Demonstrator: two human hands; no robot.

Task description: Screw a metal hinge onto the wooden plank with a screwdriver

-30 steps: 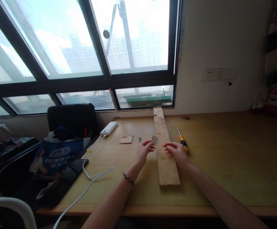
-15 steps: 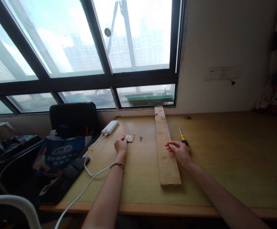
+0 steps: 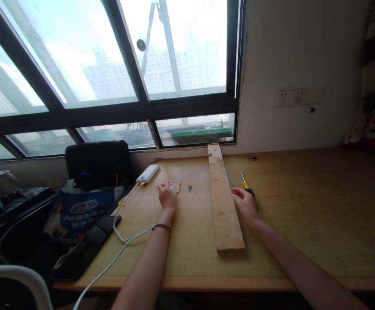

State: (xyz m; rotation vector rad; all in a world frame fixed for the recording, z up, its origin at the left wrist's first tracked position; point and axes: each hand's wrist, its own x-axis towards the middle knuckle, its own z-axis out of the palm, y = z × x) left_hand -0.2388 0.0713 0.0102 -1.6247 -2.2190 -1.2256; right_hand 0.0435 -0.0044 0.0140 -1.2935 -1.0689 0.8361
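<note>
My left hand (image 3: 167,198) is at the small hinge (image 3: 173,187), with its fingers curled; whatever lies between them is hidden. The silvery hinge lies on a small piece of brown card or wood (image 3: 178,185), partly covered by the hand. Just to the right are several screws (image 3: 190,188). My right hand (image 3: 246,204) rests by the right edge of a long wooden board (image 3: 225,206), its fingertips drawn together at that edge. Whether they touch the board, I cannot tell. Behind this hand lies a yellow-and-black screwdriver (image 3: 246,186), shaft pointing away.
A white power bank (image 3: 147,174) with a white cable (image 3: 122,237) lies on the table's left side. Left of the table are a black chair (image 3: 98,161), a blue bag (image 3: 77,211) and a dark flat object (image 3: 87,247). The board's far end reaches the window wall.
My left hand has shifted slightly right, covering more of the hinge. My right hand has moved right from over the board to its edge, and its fingers have closed together.
</note>
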